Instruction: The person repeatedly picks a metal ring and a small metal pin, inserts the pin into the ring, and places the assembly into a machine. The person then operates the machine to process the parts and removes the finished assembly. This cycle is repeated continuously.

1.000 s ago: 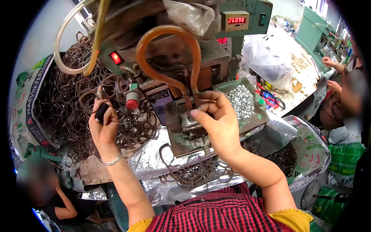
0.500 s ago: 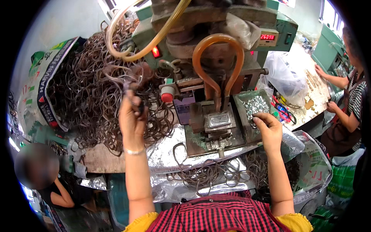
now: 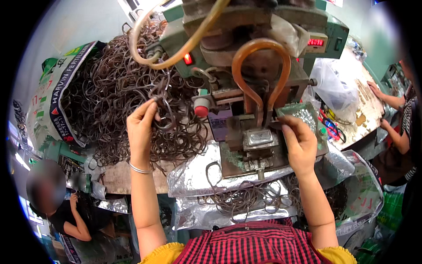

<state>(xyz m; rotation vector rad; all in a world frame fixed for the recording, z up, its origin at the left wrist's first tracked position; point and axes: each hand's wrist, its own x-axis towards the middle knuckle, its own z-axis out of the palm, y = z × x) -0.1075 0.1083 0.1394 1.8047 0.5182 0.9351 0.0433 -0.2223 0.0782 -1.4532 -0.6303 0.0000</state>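
My left hand [image 3: 143, 125] pinches a thin dark brown strap [image 3: 170, 111] between thumb and fingers, in front of a big tangled heap of similar straps [image 3: 110, 101]. The strap hangs in a loop to the right of the fingers. My right hand [image 3: 301, 145] is beside the press machine's lower block [image 3: 260, 138], its thumb and fingers closed together. Whatever is between those fingertips is too small or hidden to name. Behind this hand lies a green metal tray [image 3: 317, 115] of small shiny metal pieces, partly covered by it.
A press head [image 3: 246, 26] with an orange-brown hose loop [image 3: 241, 57] hangs over the block. A red push button [image 3: 201, 110] sits left of it. More straps [image 3: 239, 196] lie on silver foil near me. Co-workers sit at left and right; a plastic bag [image 3: 336, 83] lies behind.
My right hand has left the tray of metal pieces and moved left to the press block. The strap in my left hand, blurred by motion before, now shows more clearly. The view has shifted slightly.
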